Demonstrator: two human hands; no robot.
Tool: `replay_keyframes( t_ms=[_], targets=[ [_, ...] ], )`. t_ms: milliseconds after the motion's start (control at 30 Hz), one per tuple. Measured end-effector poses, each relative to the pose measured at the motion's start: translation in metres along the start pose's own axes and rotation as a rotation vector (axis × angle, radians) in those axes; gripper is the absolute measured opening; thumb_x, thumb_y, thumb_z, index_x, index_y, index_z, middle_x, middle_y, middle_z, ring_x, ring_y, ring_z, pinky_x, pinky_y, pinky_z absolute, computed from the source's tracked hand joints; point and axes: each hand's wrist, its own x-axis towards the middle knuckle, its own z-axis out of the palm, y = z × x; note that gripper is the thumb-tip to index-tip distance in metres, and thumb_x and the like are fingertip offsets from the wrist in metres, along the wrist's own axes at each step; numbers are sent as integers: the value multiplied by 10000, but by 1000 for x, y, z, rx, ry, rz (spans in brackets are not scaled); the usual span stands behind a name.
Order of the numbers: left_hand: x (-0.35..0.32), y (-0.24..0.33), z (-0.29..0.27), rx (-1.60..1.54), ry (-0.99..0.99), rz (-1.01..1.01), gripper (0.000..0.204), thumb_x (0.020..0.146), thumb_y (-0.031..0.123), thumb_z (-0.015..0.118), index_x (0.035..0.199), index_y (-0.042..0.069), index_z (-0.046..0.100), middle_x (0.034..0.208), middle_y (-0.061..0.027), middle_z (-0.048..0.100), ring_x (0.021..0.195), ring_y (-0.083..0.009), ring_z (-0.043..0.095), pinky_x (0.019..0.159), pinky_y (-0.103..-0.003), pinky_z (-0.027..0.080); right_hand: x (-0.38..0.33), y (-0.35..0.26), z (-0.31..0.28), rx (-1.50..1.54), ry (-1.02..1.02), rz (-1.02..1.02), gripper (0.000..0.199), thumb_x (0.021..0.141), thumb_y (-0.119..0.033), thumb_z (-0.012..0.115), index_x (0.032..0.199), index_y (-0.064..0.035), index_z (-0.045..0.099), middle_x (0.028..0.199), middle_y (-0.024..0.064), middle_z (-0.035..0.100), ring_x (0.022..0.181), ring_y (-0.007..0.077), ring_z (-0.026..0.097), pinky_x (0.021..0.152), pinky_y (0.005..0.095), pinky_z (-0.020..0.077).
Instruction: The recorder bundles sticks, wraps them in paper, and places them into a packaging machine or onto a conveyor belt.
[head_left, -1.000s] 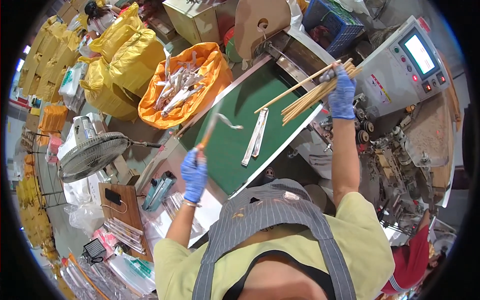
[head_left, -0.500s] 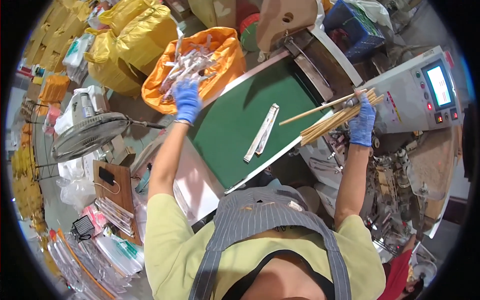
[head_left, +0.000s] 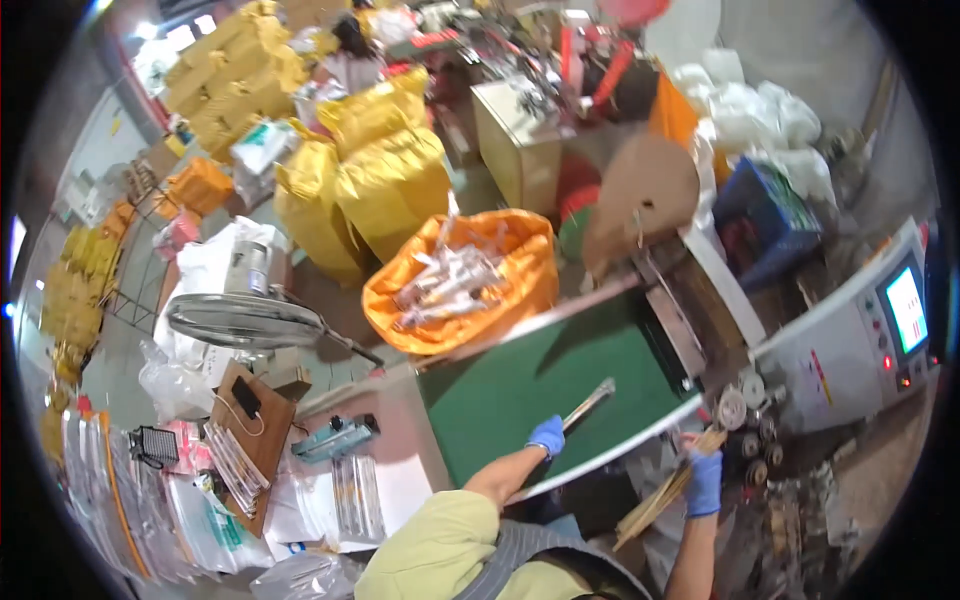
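My left hand (head_left: 547, 437), in a blue glove, is over the green conveyor belt (head_left: 490, 415), its fingers closed on the near end of a slim wrapped chopstick packet (head_left: 590, 402). The packet points away to the right. Past the belt's near right edge, my right hand (head_left: 704, 484), also gloved in blue, grips a bundle of bare wooden chopsticks (head_left: 655, 507). These sticks slant down to the left, with their upper ends showing above the fingers. Beyond the belt's far edge stands an orange bag (head_left: 535, 285), full of crumpled white wrapped pieces.
A control panel with a lit screen (head_left: 907, 308) is at the right, by metal rollers (head_left: 732, 408). A fan (head_left: 245, 320) stands left of the belt. Yellow sacks (head_left: 390, 185) and a blue crate (head_left: 765, 225) stand behind. A phone (head_left: 245, 397) lies on a board at left.
My left hand has come from the orange bag to the belt and taken hold of the packet there. My right hand still holds the chopsticks, now lower. The view has tilted up.
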Motion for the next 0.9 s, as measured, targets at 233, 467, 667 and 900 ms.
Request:
replay_keyframes(
  t_ms=[233, 467, 667, 900],
  targets=[
    [-99, 59, -153, -1006, -892, 268, 199, 815, 200, 534, 900, 21, 541, 752, -74, 591, 661, -118, 562, 562, -250, 470, 12, 51, 80, -971, -513, -683, 260, 670, -112, 618, 927, -80, 594, 819, 130, 622, 708, 257, 608, 598, 324, 481],
    [-160, 69, -253, -188, 724, 797, 348, 789, 271, 552, 1058, 62, 482, 869, -132, 552, 709, -291, 555, 661, -317, 447, -11, -17, 143, 88, -822, -3, 244, 711, -91, 618, 937, -8, 576, 744, 27, 574, 622, 122, 545, 541, 255, 453],
    [-189, 30, -241, -564, 346, 509, 312, 786, 146, 513, 1077, 38, 480, 793, -164, 542, 702, -276, 544, 655, -321, 435, -23, -55, 179, 213, -880, 7, 280, 754, -174, 625, 974, -15, 557, 735, 20, 546, 567, 101, 518, 505, 238, 449],
    [-234, 2, -282, -1107, -412, 309, 354, 801, 234, 564, 1096, 48, 501, 692, -16, 520, 481, -42, 420, 422, -195, 338, -18, -107, 166, 171, -576, -359, 291, 752, -236, 623, 938, -30, 536, 671, 45, 539, 567, 148, 541, 535, 246, 438]
  ],
)
